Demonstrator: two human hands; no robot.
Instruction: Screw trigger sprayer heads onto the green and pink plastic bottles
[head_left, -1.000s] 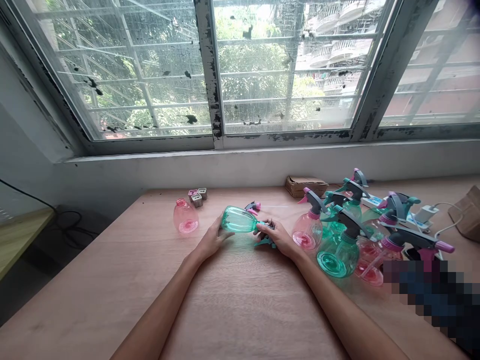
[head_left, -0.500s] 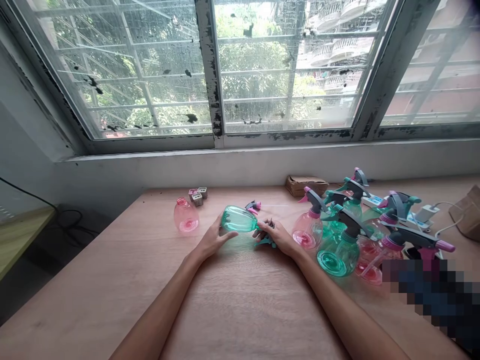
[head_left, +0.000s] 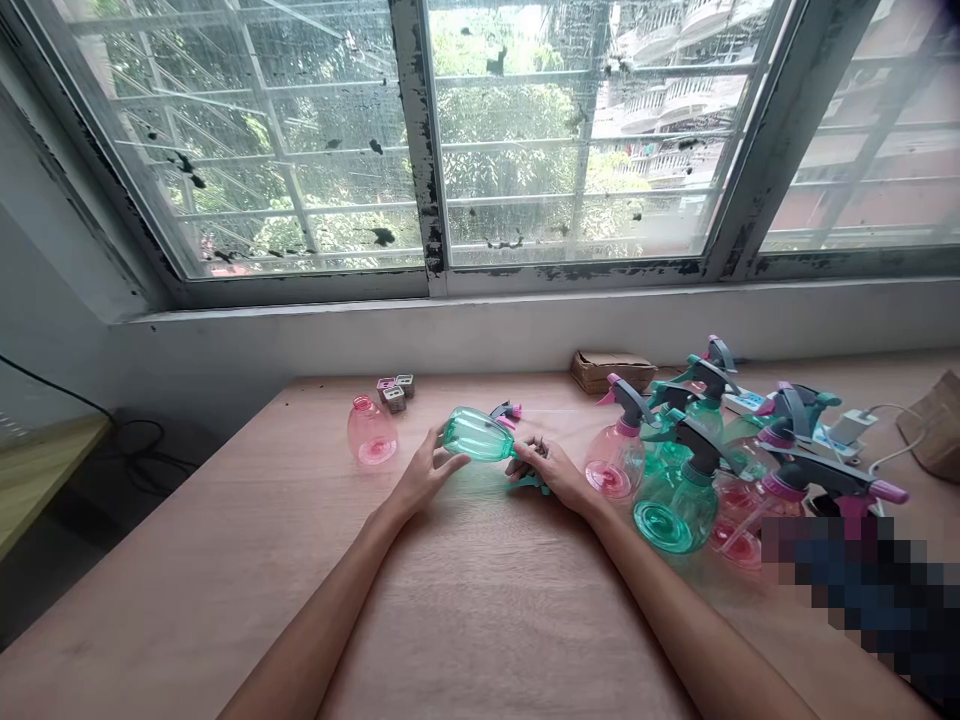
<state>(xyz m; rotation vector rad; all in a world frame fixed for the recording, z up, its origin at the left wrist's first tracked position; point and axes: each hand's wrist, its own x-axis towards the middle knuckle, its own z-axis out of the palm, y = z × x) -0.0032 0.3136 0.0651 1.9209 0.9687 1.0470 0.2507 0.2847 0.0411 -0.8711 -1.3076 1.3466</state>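
Note:
A clear green bottle [head_left: 478, 436] lies sideways in the air above the table, its neck pointing right. My left hand [head_left: 429, 470] is closed round the bottle's base end, thumb below and fingers behind. At the neck, my right hand [head_left: 546, 466] is closed on a spray head [head_left: 531, 484] whose teal trigger shows beneath the fingers. The fingers hide the join between neck and spray head. Behind the bottle lies another spray head [head_left: 512, 410], dark with pink parts. An open-necked pink bottle [head_left: 372, 432] stands upright to the left of my left hand.
Several pink and green spray bottles [head_left: 675, 510] with heads on stand grouped at the right. Small grey and pink blocks [head_left: 394, 392] sit at the back left. A brown box [head_left: 612, 370], a power strip [head_left: 840, 440] and a brown paper object [head_left: 934, 430] are farther back.
The green bottle's base end has tipped up slightly, with my left hand shifting a little left. My right hand stays at the neck.

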